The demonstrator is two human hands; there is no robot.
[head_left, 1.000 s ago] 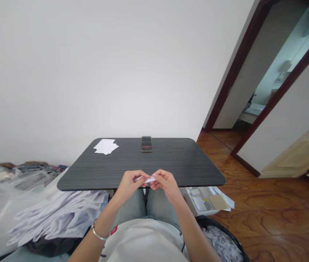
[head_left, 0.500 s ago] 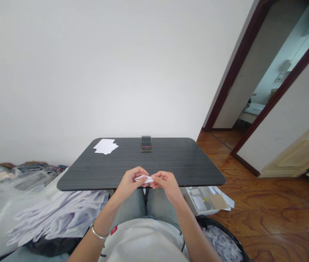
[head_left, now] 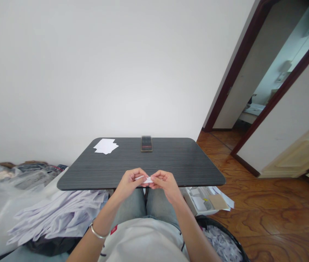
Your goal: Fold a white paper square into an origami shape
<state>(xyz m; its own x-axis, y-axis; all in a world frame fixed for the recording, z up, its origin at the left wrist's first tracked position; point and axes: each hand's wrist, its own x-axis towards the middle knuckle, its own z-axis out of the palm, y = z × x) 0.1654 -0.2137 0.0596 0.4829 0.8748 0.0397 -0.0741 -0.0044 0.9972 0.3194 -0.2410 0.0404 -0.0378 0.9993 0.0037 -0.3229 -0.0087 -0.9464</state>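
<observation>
A small folded piece of white paper (head_left: 148, 180) is pinched between my two hands, just over the near edge of the dark table (head_left: 89, 171). My left hand (head_left: 131, 181) grips its left part with thumb and fingers closed. On the other side my right hand (head_left: 165, 182) holds the right part, its thumb pressed on the paper close to the left thumb. Fingers cover most of the paper, so its full shape is hidden. Loose white paper sheets (head_left: 105, 146) lie overlapping at the table's far left.
A phone (head_left: 146, 144) leans at the table's back edge by the wall. Beneath the right side sits a box (head_left: 200, 202) of papers, near a black bag (head_left: 222, 242) of paper scraps. Piled white cloth or paper (head_left: 61, 214) lies at left. A doorway is at right.
Both hands have drawn slightly closer together on the paper, and less of it shows between the thumbs. Everything on the table stays where it was.
</observation>
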